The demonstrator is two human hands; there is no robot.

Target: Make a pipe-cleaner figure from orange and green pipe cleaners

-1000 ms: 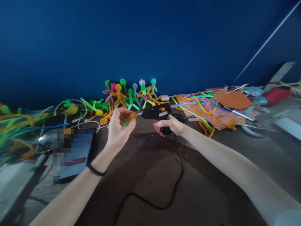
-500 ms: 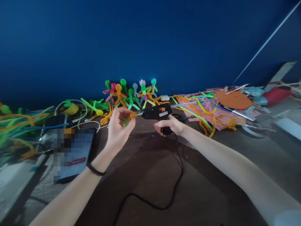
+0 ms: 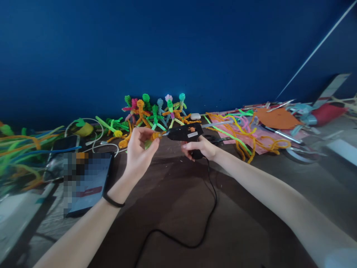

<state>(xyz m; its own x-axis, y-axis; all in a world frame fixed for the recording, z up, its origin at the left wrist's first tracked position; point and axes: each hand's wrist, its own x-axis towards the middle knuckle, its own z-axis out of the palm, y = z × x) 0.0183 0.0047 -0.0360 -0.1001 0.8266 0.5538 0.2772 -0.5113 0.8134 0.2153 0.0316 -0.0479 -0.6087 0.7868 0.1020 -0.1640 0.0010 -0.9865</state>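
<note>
My right hand (image 3: 199, 148) is wrapped round the handle of a black hot glue gun (image 3: 181, 134), a clear glue stick (image 3: 217, 124) poking out of its back end. The gun's metal nozzle points left and meets, or nearly meets, a small coiled orange pipe-cleaner piece (image 3: 155, 136) with some yellow-green on it. That piece is pinched between the thumb and fingers of my left hand (image 3: 141, 149). Behind both hands, several pipe-cleaner figures (image 3: 155, 114) in many colours stand against the blue wall.
A tablet (image 3: 93, 186) and a phone (image 3: 65, 143) lie at left beside loose pipe cleaners (image 3: 25, 152). On the right are more pipe cleaners (image 3: 245, 141), pink sheets, an orange sheet (image 3: 277, 118) and scissors (image 3: 304, 150). The gun's black cord (image 3: 213, 201) curves across the dark table toward the front.
Both hands have shifted very slightly left, together with the glue gun and the orange piece. Their grips look the same.
</note>
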